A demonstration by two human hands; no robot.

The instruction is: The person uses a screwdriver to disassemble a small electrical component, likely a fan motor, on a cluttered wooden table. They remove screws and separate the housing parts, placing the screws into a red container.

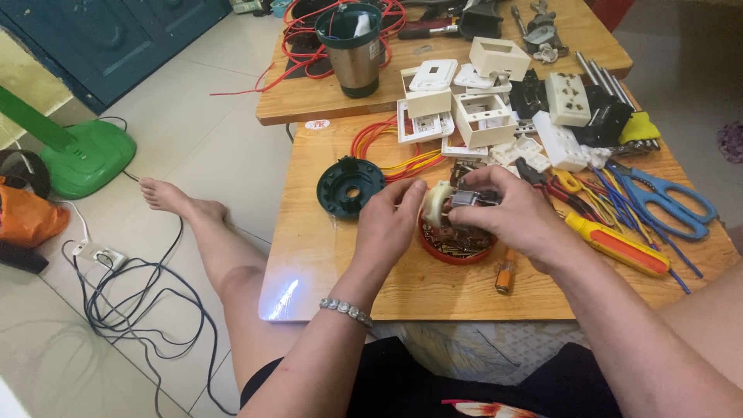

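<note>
Both hands meet over the middle of the low wooden table (325, 255), and the small electric motor (455, 203) sits between them, held just above a round red lid (457, 249) that holds small screws or similar metal parts. The left hand (391, 223) approaches from the left and pinches the motor's pale, cream-coloured end; its fingertips (418, 188) close on that end, so this hand is grasping the motor. The right hand (515, 213) comes over from the right and covers the metal body from above, fingers curled around it; it is likewise clenched on the motor, though the exact contact under the palm is hidden. The motor's long axis runs roughly left to right across the view, pale end toward the left hand, metal end toward the right hand. Neither hand is clearly nearer; each holds its own end. The dark green round housing (350, 186) lies flat on the table just to the left of the left hand, apart from it and untouched. A bundle of red, orange and yellow wires (395, 155) runs behind the housing toward the motor. To the right of the right hand, near but not touched, lie a yellow-and-orange screwdriver (617, 244) and blue-handled scissors (665, 203).
</note>
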